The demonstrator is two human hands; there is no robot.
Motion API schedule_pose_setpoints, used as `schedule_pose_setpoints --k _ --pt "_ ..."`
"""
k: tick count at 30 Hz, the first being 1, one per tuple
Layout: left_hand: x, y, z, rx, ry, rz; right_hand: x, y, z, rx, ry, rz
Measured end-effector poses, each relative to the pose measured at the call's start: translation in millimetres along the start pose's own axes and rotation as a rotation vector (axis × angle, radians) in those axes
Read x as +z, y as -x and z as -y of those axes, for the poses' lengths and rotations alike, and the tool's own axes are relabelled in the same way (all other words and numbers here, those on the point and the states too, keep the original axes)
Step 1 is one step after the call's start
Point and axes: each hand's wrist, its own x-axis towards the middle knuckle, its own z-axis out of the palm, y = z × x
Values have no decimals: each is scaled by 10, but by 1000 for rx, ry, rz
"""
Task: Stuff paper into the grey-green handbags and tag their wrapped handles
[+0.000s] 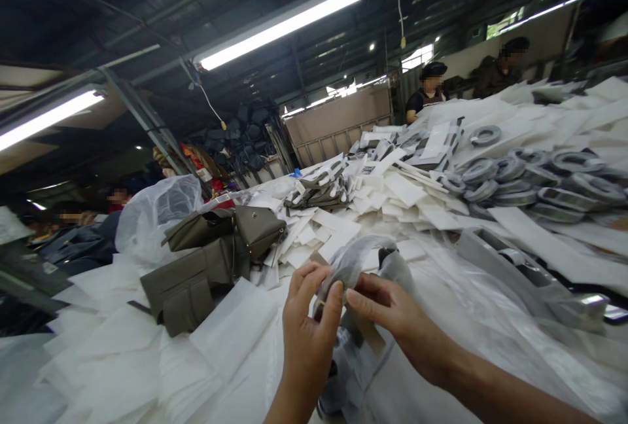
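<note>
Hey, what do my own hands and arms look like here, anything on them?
Your left hand and right hand are both bare: no gloves, no watch or bracelet on either wrist, and no sleeves on the visible forearms. Some fingers are partly hidden.

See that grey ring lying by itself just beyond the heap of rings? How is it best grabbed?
Probably by its near rim, from above, thumb outside and fingertips in the hole: the grey ring lies nearly flat on white sheets, hole upward, apart from the heap of rings.
</note>
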Motion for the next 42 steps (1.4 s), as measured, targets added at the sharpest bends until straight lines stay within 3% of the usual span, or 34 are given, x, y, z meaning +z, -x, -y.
schedule_pose_setpoints --k 4,10,13,17,21,26,32,37,42 --pt "22 3 -50 80 -5 -58 42 -33 -37 31 4 -47" --pt "27 81 13 32 34 -22 26 -52 -65 25 65 -64" --pt "18 112 50 -77 141 29 22 -59 -55 24 70 -71" --pt "13 77 -23 -349 566 62 22 -85 -16 41 69 -55" --pt "-3 15 -158 -516 794 20 -23 -91 -8 88 70 -8" --pt "2 37 -161 -494 769 2 -56 -14 -141 135 -101 -4" --pt "36 116 -56 -403 553 -7 28 48 -340 17 -22 -86" --pt "53 139 -111 -362 379 -45 95 19 -418 -67 -24 -182" --pt "68 227 -132 -303 357 -90 160 11 -444 -100 48 -260"
